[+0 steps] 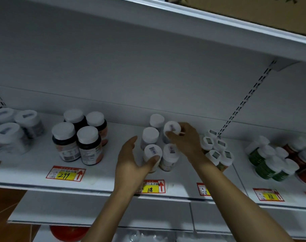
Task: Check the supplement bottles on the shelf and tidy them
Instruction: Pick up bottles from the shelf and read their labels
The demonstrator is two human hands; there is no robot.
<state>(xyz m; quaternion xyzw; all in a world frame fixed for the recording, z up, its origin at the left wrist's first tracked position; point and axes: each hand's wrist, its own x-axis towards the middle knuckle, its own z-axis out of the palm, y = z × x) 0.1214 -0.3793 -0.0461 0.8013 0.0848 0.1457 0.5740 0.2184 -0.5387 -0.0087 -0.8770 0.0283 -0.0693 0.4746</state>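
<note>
Far to the left of the 118 price tag (153, 186), blurred white-capped bottles (7, 130) stood on the shelf (35, 163). Closer to the tag, on the same side, four dark bottles (78, 137) stood upright in a tight group.

Just above and left of the tag, the left hand (131, 165) was spread, its fingers straight and apart. Its palm faced the front-left bottle (152, 151), and only the thumb touched that bottle's front.

Directly above the tag stood the white bottle cluster (150, 135). At the cluster's back right, the right hand (185, 138) had its fingers curled round the cap of the tilted bottle (172, 128), clamped on it. The cap's top was tipped toward the camera, and whether the base met the shelf could not be told.

Right of the tag stood small capped bottles (215, 147), and farther right the green bottles (269, 163).
</note>
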